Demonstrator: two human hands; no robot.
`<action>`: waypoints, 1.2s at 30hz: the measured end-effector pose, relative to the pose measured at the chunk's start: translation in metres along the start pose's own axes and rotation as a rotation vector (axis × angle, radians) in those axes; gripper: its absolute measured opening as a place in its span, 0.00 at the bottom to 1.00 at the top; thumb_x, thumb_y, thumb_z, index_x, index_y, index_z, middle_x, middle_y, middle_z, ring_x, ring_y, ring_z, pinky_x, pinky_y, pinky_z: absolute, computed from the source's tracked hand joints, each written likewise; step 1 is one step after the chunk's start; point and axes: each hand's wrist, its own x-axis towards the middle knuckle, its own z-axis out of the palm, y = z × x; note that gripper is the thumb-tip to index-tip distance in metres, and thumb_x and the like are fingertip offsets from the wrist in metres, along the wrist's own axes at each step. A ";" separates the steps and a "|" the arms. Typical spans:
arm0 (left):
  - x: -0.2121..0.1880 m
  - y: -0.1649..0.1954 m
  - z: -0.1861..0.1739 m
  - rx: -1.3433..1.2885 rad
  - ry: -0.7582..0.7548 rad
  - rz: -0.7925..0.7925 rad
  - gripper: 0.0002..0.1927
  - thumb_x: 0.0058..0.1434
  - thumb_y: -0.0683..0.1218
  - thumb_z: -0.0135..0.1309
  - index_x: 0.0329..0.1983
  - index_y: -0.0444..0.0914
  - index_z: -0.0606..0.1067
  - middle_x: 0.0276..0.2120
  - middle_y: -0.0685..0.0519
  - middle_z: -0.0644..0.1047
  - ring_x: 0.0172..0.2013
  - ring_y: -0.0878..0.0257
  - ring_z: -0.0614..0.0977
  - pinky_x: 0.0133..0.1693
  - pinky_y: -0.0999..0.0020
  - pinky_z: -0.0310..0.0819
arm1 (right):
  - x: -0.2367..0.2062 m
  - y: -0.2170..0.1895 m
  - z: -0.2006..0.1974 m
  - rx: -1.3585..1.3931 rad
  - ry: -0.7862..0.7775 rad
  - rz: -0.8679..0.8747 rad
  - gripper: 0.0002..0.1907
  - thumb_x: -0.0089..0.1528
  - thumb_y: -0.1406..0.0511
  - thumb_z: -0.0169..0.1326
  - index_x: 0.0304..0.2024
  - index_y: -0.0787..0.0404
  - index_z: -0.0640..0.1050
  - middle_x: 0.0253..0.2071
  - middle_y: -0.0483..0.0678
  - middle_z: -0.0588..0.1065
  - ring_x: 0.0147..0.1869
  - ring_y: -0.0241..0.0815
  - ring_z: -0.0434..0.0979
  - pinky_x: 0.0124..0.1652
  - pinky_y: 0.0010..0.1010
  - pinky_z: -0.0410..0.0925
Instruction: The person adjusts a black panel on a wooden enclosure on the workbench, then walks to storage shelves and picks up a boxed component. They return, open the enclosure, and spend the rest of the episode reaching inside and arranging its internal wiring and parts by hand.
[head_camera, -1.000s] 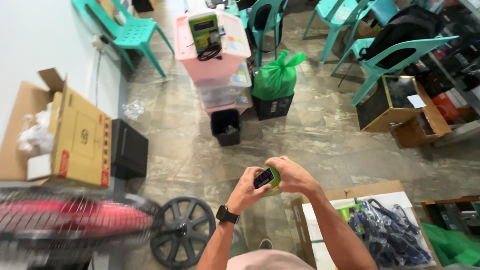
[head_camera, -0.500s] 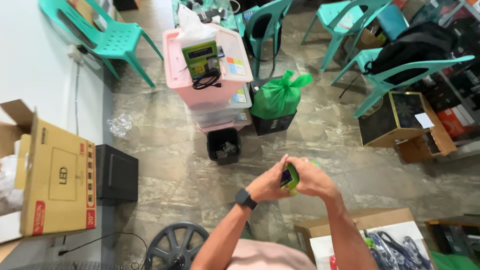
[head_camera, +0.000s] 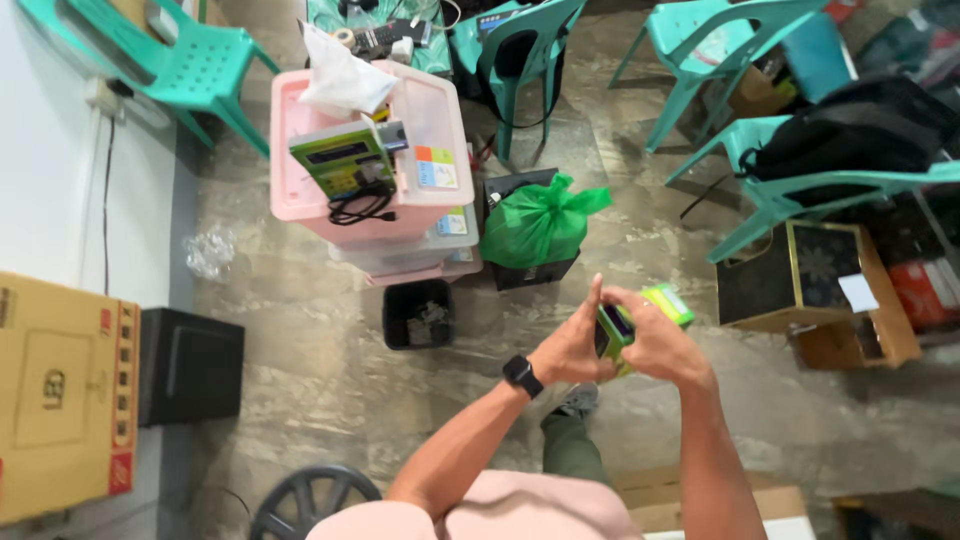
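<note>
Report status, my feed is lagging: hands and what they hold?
Left hand and right hand both on small green box. Held in air above stone floor. Nothing in the way.

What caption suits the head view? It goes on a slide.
Both hands, left and right, hold a small green box above a stone floor, near a pink storage bin.
</note>
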 end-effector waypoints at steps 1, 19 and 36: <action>0.018 -0.004 0.006 -0.039 0.023 -0.078 0.72 0.46 0.49 0.66 0.80 0.34 0.27 0.62 0.34 0.69 0.60 0.42 0.75 0.63 0.59 0.68 | 0.010 0.014 -0.014 0.033 -0.019 -0.004 0.39 0.43 0.78 0.51 0.61 0.63 0.71 0.54 0.59 0.76 0.60 0.55 0.75 0.59 0.38 0.67; 0.312 -0.073 -0.021 -0.221 0.552 -0.306 0.51 0.52 0.42 0.61 0.79 0.41 0.53 0.62 0.43 0.72 0.58 0.58 0.77 0.59 0.63 0.74 | 0.245 0.197 -0.167 -0.211 0.243 0.121 0.60 0.49 0.44 0.69 0.75 0.61 0.59 0.66 0.63 0.65 0.67 0.65 0.65 0.62 0.53 0.61; 0.607 -0.223 -0.091 -0.649 0.710 -0.422 0.58 0.51 0.45 0.61 0.81 0.38 0.41 0.57 0.44 0.70 0.50 0.59 0.77 0.51 0.66 0.75 | 0.545 0.304 -0.314 -0.601 -0.002 -0.022 0.70 0.38 0.42 0.74 0.75 0.58 0.57 0.69 0.70 0.54 0.68 0.75 0.58 0.61 0.65 0.56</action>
